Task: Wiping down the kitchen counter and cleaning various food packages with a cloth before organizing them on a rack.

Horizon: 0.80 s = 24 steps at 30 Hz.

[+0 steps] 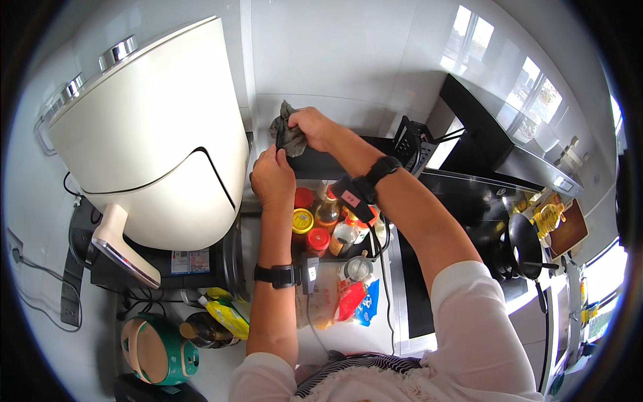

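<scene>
My right hand (312,129) grips a crumpled grey cloth (296,143) above the left end of a black shelf (321,165), close to the wall. A narrow black strip-like piece (280,134) stands against the cloth. Its lower end is pinched between the thumb and fingers of my left hand (274,177). Whether this piece is part of the shelf I cannot tell. Under the shelf, near my left forearm, are a yellow-lidded jar (303,221), a red-lidded jar (318,240) and several sauce bottles (327,213).
A large cream air fryer (166,125) stands left, on a black appliance (201,261). Right of the shelf is a black perforated rack (414,145), then a range hood (492,120) and a wok (522,246). Food packets (351,301) and a green-and-pink appliance (161,349) sit lower down.
</scene>
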{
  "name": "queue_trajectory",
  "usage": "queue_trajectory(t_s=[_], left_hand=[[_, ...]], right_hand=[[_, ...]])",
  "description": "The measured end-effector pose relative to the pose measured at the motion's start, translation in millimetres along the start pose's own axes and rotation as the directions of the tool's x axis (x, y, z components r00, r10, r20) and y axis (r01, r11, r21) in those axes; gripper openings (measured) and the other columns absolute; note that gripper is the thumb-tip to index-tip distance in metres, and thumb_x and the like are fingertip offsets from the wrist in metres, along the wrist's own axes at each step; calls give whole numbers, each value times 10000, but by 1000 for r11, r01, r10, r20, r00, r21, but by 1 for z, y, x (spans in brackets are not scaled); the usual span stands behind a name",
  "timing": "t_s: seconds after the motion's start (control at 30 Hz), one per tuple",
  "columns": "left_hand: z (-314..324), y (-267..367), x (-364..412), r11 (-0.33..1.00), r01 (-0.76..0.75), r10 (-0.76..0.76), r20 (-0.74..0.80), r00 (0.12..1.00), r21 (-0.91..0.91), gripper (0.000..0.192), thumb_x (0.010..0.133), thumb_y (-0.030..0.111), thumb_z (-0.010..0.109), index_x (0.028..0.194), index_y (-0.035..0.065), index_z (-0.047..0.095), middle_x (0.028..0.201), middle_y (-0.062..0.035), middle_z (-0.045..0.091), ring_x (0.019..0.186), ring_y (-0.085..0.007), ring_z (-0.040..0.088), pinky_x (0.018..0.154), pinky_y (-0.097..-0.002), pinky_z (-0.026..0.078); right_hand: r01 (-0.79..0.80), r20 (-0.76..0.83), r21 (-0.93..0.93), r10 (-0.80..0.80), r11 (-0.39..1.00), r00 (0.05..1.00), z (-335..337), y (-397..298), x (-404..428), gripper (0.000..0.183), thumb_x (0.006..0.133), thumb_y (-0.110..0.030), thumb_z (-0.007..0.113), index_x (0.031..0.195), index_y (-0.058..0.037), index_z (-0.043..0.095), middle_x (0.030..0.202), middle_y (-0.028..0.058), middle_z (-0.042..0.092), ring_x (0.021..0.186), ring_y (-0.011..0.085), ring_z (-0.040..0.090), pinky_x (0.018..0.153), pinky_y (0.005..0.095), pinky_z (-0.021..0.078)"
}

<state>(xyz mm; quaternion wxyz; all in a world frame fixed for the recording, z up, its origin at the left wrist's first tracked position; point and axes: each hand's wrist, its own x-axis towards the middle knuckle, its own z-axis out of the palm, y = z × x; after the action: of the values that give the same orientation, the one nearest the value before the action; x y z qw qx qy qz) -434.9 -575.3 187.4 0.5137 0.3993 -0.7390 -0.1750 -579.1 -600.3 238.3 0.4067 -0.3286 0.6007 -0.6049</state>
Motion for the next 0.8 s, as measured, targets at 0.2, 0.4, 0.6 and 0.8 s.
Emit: queue_trajectory(t_s=[0.2,0.4,0.6,0.8], left_hand=[[-12,-3,2,1000,4,-3,-14,1000,29,241,825,199,541,942,2,617,874,-176,611,787,-368,576,679,-412,458],[-8,2,-1,999,-5,5,-19,1000,47,230,841,203,526,951,25,620,868,-142,607,775,-346,579,670,-410,459],[-15,-8,1,996,25,-27,27,999,82,236,846,206,526,944,14,622,894,-141,614,792,-340,583,692,-395,464],[-8,0,2,998,21,-23,44,999,60,245,852,213,516,959,18,618,915,-133,616,816,-336,583,714,-389,466]], right_hand=[[-173,150,53,164,983,975,1,8,-25,94,638,-11,528,725,6,558,710,80,535,626,200,519,561,339,452],[-38,222,-83,55,996,973,-22,-6,-48,233,606,-12,498,812,-5,605,693,40,514,583,171,467,539,303,436],[85,113,-977,-138,-195,984,-14,-29,-81,207,717,-124,543,867,-59,670,904,125,644,828,263,624,701,358,510],[-169,5,-778,-274,-606,962,-98,-27,-73,189,772,-174,570,914,-118,681,1010,84,620,1015,291,528,778,398,455]])
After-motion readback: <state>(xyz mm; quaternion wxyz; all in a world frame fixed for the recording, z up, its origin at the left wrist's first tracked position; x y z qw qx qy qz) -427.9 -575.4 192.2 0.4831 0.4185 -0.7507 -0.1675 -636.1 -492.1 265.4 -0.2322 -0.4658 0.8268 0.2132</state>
